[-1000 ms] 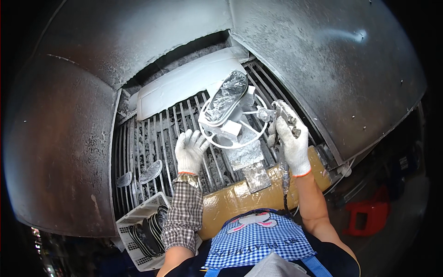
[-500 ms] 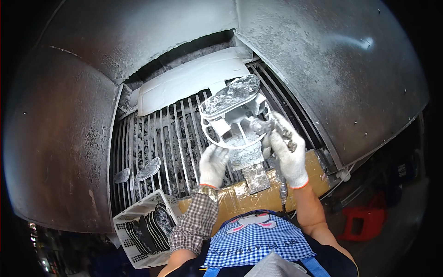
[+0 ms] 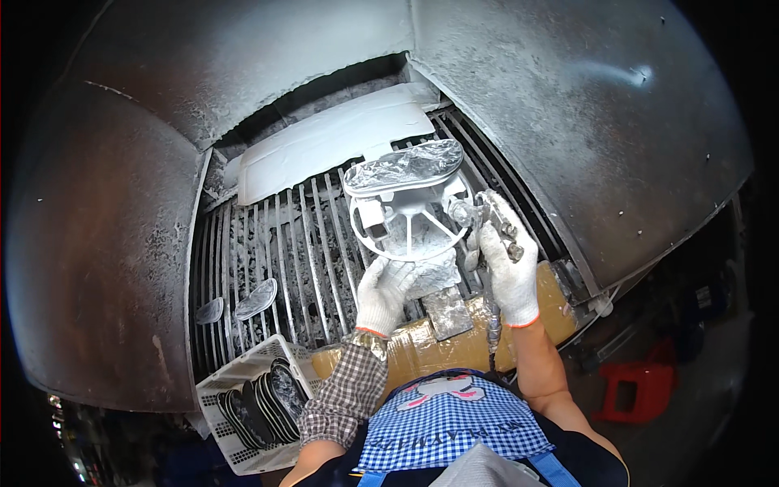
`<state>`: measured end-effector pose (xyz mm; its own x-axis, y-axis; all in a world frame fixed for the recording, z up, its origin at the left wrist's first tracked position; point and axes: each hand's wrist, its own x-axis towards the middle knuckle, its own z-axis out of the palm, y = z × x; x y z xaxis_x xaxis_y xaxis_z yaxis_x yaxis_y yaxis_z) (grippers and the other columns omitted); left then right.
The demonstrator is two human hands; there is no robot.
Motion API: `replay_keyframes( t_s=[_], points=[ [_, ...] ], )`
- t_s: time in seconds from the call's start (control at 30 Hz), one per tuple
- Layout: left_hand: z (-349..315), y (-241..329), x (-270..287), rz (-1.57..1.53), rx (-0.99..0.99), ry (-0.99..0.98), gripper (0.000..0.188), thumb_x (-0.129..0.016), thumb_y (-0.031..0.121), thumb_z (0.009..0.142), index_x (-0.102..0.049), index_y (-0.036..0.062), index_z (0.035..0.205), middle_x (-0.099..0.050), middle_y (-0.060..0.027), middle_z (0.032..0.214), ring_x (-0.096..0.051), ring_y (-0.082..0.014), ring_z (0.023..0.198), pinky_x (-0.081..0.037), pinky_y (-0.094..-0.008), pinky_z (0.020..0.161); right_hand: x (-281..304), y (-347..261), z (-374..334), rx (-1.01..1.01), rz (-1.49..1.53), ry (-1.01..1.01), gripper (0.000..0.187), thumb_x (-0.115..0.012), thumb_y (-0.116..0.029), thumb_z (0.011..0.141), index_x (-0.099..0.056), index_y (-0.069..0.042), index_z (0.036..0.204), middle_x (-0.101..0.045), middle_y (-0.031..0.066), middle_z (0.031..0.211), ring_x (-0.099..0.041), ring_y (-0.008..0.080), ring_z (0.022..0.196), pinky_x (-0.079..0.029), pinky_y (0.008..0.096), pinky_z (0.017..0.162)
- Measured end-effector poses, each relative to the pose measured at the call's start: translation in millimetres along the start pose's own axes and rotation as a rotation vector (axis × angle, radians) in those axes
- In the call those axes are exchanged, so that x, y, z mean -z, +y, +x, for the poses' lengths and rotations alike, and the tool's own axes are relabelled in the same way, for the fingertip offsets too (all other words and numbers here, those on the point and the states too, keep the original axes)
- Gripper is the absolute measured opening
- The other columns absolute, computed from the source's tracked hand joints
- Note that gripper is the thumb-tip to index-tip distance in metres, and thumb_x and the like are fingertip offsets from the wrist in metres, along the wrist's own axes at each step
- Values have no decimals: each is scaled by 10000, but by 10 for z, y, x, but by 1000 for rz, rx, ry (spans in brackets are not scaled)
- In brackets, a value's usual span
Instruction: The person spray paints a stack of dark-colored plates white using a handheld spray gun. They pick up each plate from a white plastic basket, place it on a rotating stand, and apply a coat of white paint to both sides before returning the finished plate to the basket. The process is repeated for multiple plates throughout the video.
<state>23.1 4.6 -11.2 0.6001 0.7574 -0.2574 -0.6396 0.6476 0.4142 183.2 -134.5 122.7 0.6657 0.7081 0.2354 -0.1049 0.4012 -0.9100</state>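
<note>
My gloved right hand [image 3: 510, 264] is closed round a spray gun [image 3: 475, 223] coated in pale residue, its nozzle pointing left at the work. Before it stands a white spoked wheel [image 3: 410, 235] on a powdery base. On the wheel's top rests an oval pad [image 3: 406, 166], its upper face covered in shiny, crinkled film and its rim pale. My gloved left hand [image 3: 383, 294] is at the wheel's near rim, fingers curled against it; the fingertips are partly hidden.
A white plastic basket [image 3: 310, 369] at the near left holds several dark oval pads. Two small oval pieces [image 3: 256, 299] lie on the metal grate [image 3: 312, 260]. Cardboard [image 3: 406, 345] covers the near edge; dusty metal walls surround the grate. A red stool [image 3: 637, 394] stands at right.
The wheel has turned, and the oval pad on it now lies more level across the view. My left hand has shifted slightly right along the rim; the spray gun stays close to the same spot.
</note>
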Motion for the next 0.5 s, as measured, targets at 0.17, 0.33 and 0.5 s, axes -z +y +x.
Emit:
replay_keyframes(
  t_s=[0.17, 0.33, 0.5],
  points=[
    [18, 91, 94, 64, -11, -6, 396, -576, 256, 1000, -573, -32, 1271, -617, -244, 1312, -597, -407, 1219, -498, -519, 1043, 87, -28, 0, 22, -5, 16, 495, -627, -87, 1014, -478, 49, 1467, -639, 32, 869, -574, 61, 665, -492, 214, 591],
    [27, 159, 124, 87, -33, -30, 463, -567, 287, 1006, -553, -38, 1336, -606, -248, 1339, -598, -404, 1219, -497, -518, 1044, 155, -53, 7, 6, 36, 42, 489, -616, -77, 1020, -474, 40, 1473, -631, 25, 873, -566, 51, 681, -496, 197, 608],
    [54, 224, 162, 92, -49, -47, 515, -549, 310, 1010, -522, -52, 1377, -588, -270, 1357, -586, -418, 1243, -494, -530, 1050, 238, -96, 15, 19, 32, 90, 506, -603, -85, 1032, -445, 38, 1497, -676, 69, 1147, -561, 38, 797, -499, 192, 626]
  ],
)
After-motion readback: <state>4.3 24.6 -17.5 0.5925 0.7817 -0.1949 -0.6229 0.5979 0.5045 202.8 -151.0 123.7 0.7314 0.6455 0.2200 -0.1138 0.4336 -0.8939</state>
